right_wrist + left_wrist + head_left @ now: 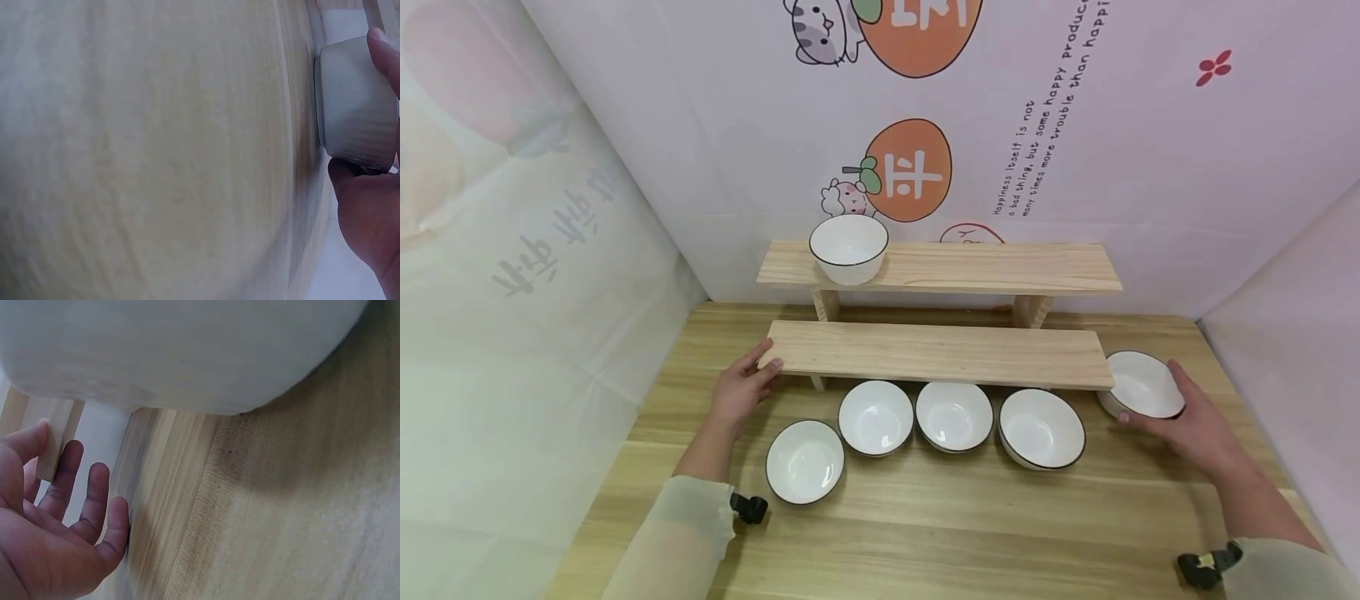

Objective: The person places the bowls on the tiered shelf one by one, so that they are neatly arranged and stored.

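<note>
My left hand (739, 392) pinches the left end of the lower wooden shelf board (936, 354) between thumb and fingers. In the left wrist view that board end (59, 440) sits by the thumb, the other fingers spread below it. At the right end of the shelf, my right hand (1206, 433) grips a white dark-rimmed bowl (1145, 385), thumb at the near side and fingers round the far right. The right wrist view has the bowl's ribbed side (359, 103) upright close over the table, between thumb and fingers.
Another white bowl (850, 250) stands on the upper shelf board (992, 267), left of its middle. Along the front of the shelf stand several more bowls, the leftmost bowl (805, 462) closest to my left forearm. Printed cloth walls (737, 150) enclose the wooden table (925, 533).
</note>
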The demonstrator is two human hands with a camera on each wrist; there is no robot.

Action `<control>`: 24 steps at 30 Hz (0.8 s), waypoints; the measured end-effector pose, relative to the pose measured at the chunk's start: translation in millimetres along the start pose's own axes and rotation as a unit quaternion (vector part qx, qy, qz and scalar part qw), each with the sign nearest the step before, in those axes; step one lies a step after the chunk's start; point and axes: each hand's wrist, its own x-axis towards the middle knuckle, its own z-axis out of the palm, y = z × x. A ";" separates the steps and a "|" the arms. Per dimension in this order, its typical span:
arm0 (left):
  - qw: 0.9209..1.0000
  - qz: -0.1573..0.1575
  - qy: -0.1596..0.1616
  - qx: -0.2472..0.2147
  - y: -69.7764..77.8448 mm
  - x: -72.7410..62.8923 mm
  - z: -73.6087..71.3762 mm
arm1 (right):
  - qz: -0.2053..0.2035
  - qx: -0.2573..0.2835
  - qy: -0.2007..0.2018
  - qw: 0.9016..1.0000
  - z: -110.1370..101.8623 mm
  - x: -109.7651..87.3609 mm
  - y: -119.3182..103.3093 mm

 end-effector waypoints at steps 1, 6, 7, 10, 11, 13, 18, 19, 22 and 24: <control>1.000 0.002 -0.001 0.003 -0.2 0.1 0.2 | 0.000 -0.001 0.001 1.000 0.0 -0.3 0.3; 1.000 0.006 -0.001 0.007 -0.8 -0.3 1.2 | 0.008 -0.014 0.011 1.000 0.5 -1.4 3.3; 1.000 0.006 -0.001 0.006 -0.9 -0.4 1.3 | 0.010 -0.015 0.012 1.000 0.5 -1.6 4.3; 1.000 0.003 0.000 0.008 -1.0 0.0 1.3 | 0.016 -0.017 0.017 1.000 0.0 -2.8 7.8; 1.000 0.002 0.002 0.007 -1.2 0.4 1.5 | 0.018 -0.018 0.019 0.999 -0.5 -3.4 9.1; 1.000 0.002 0.001 0.010 -1.3 0.7 1.3 | 0.020 -0.018 0.023 0.999 -1.5 -5.0 11.3; 1.000 0.004 0.005 0.010 -1.0 0.4 0.8 | 0.018 -0.021 0.029 0.999 -4.1 -8.3 14.6; 1.000 0.003 0.007 0.009 -0.9 0.4 1.0 | 0.018 -0.022 0.030 0.999 -4.7 -8.8 14.9; 1.000 0.002 0.008 0.011 0.0 -0.4 1.0 | 0.019 -0.032 0.035 0.999 -6.8 -9.9 14.6; 1.000 0.002 0.008 0.012 0.8 -1.0 1.0 | 0.019 -0.035 0.036 0.999 -8.9 -10.8 13.0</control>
